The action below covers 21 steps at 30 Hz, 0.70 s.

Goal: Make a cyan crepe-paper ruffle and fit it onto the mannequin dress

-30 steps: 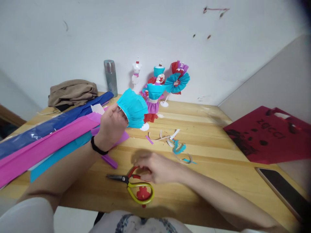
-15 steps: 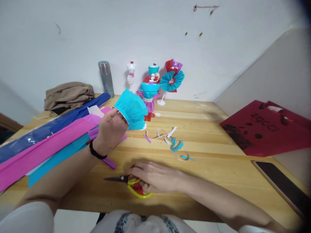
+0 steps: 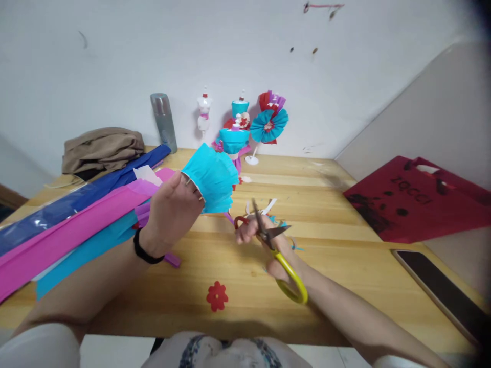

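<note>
My left hand [image 3: 172, 214] is closed around the gathered edge of a pleated turquoise crepe-paper piece [image 3: 213, 179], whose frill fans out to the right. In my right hand [image 3: 261, 235] is a pair of scissors [image 3: 289, 276] with yellow and red handles; the dark blades point up and stand apart, short of the turquoise paper. A red paper flower [image 3: 217, 296] with a small pale centre lies flat on the table near its front edge. Behind the frill stands a small dress form in turquoise and purple paper [image 3: 233, 140], partly hidden.
More small dress forms, one with a big turquoise rosette [image 3: 269, 126], stand by the wall. Paper scraps [image 3: 270, 206] lie mid-table. Crepe-paper strips [image 3: 76, 220], brown cloth [image 3: 103, 148] and a flask [image 3: 164, 122] are left; a red bag [image 3: 414, 204] and phone [image 3: 433, 291] right.
My right hand has lifted the scissors off the table and moved up and right; the blades have opened. The red flower now shows uncovered. My left hand still holds the turquoise frill.
</note>
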### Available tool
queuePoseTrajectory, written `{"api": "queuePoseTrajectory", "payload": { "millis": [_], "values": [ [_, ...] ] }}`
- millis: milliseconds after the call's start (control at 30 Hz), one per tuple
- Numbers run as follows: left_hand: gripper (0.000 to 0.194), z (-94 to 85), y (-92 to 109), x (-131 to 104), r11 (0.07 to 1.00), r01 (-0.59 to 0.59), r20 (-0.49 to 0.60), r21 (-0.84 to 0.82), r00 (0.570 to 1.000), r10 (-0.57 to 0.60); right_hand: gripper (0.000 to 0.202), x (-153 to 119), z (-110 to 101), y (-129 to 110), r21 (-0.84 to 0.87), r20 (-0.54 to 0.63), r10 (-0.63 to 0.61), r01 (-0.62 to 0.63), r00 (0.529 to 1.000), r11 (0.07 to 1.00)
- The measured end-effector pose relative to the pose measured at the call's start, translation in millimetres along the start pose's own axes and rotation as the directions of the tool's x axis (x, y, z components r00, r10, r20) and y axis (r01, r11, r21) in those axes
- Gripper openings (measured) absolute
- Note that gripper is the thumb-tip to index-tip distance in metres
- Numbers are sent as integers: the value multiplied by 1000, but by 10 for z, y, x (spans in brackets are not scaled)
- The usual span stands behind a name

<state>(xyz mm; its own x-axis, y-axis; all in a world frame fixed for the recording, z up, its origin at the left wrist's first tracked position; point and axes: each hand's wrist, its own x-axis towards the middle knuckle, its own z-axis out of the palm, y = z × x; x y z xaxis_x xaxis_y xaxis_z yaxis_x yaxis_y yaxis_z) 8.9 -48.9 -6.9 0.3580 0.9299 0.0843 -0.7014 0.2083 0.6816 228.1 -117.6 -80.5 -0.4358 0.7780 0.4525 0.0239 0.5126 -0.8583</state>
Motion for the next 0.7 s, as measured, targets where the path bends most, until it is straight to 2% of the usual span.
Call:
{"api": "queuePoseTrajectory", "payload": {
  "millis": [100, 233, 367, 467, 567, 700],
  "values": [
    [30, 5, -27, -18, 998, 54, 45, 23, 997, -55, 52, 5, 46, 58, -95, -140, 21, -35, 990, 995],
    [26, 20, -90, -27, 988, 146, 55, 55, 987, -149, 52, 51, 109, 119, -66, -148, 128, -139, 981, 988],
    [18, 69, -139, -32, 983, 167, 118, 73, 978, -175, 53, 81, 108, 144, -100, -163, 153, -171, 975, 980],
    [16, 91, -132, -33, 979, 187, 124, 75, 973, -196, 50, 89, 101, 145, -135, -177, 157, -182, 972, 974],
    [24, 90, -106, -37, 975, 214, 102, 62, 970, -219, 44, 100, 114, 118, -141, -201, 156, -187, 967, 972],
    [45, 117, -93, -55, 981, 196, 76, 16, 978, -196, 37, 130, 157, 29, -154, -206, 172, -205, 963, 967]
  ]
}}
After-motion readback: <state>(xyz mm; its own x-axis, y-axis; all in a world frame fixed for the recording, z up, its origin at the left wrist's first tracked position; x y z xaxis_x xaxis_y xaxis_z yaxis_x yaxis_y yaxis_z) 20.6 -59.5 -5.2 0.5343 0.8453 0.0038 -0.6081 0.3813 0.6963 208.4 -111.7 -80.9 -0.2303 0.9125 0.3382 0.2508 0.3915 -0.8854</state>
